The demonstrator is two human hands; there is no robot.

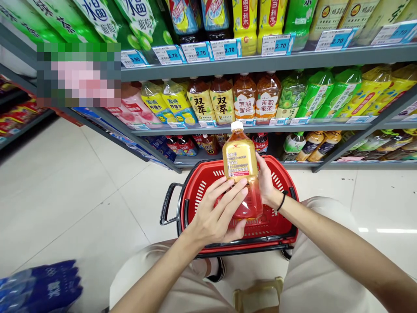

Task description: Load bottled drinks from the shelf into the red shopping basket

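A large plastic drink bottle (239, 152) with a white cap and a yellow label is held over a red shopping basket (199, 174), its cap end pointing toward the shelf. My right hand (266, 180) grips the bottle's right side, some fingers hidden behind it. Across the lower front lie the long fingers of my left hand (215, 213), with its thumb near the base, so both hands hold the bottle. Through the lower part of the bottle, red shows. Slots line the basket's walls, and most of its floor is covered by the bottle and hands.
Shelves of bottled drinks (244, 100) rise in front, with price tags (224, 50) on the edges. The basket's black handle (169, 204) sticks out left. My knees (319, 243) flank the basket. A blue-wrapped bottle pack (48, 284) lies at lower left on pale tiles (97, 187).
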